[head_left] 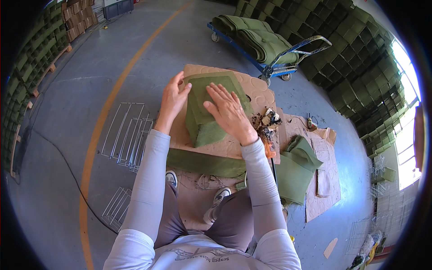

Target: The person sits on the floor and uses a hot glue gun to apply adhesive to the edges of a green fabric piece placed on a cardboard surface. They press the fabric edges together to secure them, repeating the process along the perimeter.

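Observation:
A green fabric-covered, box-like piece [206,133] sits on a cardboard-topped work surface in front of me. My right hand [228,112] is over its top, fingers stretched out and palm down; I cannot tell how firmly it touches. At the piece's left edge is my left hand [173,100], fingers curved and thumb apart, with nothing in it. A long green strip [204,163] lies at the near edge of the cardboard [227,146], close to my knees.
Blackened scraps [266,121] lie at the surface's right edge. Green sheets [294,171] rest on more cardboard to the right. Wire racks [128,135] stand on the left floor. Farther off are a blue cart [243,51] with green rolls and tall stacks of green blocks [333,58].

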Demonstrator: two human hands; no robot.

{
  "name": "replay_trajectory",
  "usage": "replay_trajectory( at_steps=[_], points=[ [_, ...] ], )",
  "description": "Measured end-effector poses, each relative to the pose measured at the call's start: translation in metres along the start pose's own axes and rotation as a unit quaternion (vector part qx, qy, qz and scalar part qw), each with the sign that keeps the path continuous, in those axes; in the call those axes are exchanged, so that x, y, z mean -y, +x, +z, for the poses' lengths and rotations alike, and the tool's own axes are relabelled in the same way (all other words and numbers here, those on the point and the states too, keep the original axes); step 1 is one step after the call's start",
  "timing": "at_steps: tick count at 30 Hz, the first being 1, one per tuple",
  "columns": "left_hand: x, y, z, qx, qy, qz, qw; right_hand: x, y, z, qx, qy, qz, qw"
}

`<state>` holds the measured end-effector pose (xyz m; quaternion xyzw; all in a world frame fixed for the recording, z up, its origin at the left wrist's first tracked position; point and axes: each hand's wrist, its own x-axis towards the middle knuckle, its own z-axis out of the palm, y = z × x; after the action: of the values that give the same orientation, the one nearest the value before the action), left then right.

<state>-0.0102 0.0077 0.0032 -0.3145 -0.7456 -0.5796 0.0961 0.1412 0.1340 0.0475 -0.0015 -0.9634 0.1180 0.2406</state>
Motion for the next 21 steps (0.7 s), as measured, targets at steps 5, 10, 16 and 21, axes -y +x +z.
replay_trajectory(
  at_steps=[5, 10, 16, 21],
  points=[
    [0.006, 0.001, 0.002, -0.015, -0.242, -0.159, 0.957, 0.017, -0.009, 0.003, 0.009, -0.012, -0.027, 1.000],
    [-0.007, -0.003, 0.002, 0.013, -0.298, -0.205, 0.932, 0.021, -0.012, 0.011, 0.008, -0.024, -0.035, 0.999],
    [-0.001, -0.003, 0.002, -0.006, -0.267, -0.190, 0.945, 0.024, -0.013, 0.012, 0.015, -0.044, -0.038, 0.998],
    [-0.019, -0.003, 0.002, -0.096, 0.026, 0.046, 0.994, 0.024, -0.015, 0.014, 0.010, -0.059, -0.039, 0.997]
  ],
)
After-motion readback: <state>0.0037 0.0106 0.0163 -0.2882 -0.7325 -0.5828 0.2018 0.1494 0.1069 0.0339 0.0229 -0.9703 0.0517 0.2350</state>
